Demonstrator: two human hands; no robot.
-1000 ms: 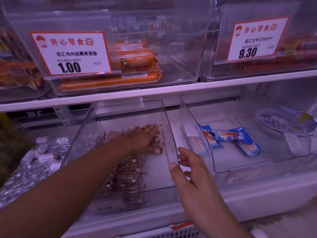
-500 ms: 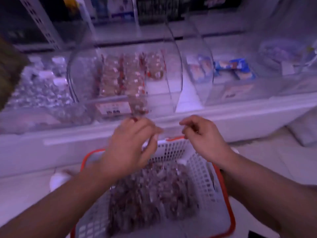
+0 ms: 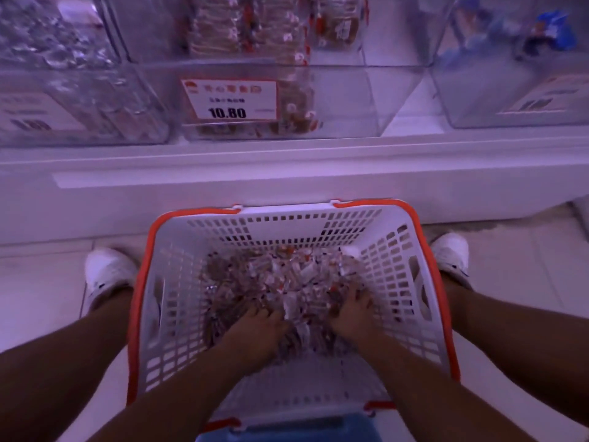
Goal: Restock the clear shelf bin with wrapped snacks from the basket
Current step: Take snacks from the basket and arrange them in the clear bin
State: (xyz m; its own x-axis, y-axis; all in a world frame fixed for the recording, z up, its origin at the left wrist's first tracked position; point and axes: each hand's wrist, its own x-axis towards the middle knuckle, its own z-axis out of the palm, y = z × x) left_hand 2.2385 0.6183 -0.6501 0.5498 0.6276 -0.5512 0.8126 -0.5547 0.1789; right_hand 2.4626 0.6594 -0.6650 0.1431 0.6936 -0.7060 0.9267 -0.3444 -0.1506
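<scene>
A white basket with an orange rim (image 3: 411,260) stands on the floor between my feet. It holds a heap of wrapped snacks (image 3: 274,279), brownish with red and white marks. My left hand (image 3: 259,323) and my right hand (image 3: 352,311) are both down in the heap, fingers curled into the packets. Above, on the shelf, stands the clear bin (image 3: 344,100) with a 10.80 price label; a row of the same wrapped snacks (image 3: 251,30) lies inside it on the left.
A clear bin of silvery packets (image 3: 63,74) sits to the left, another with blue packets (image 3: 510,59) to the right. The white shelf ledge (image 3: 287,167) runs across in front of the basket. My white shoes (image 3: 106,272) flank the basket on the tiled floor.
My left hand came out of the shelf bin, and both hands dropped from above the basket's rim down into the heap of snacks. My view tilted downward.
</scene>
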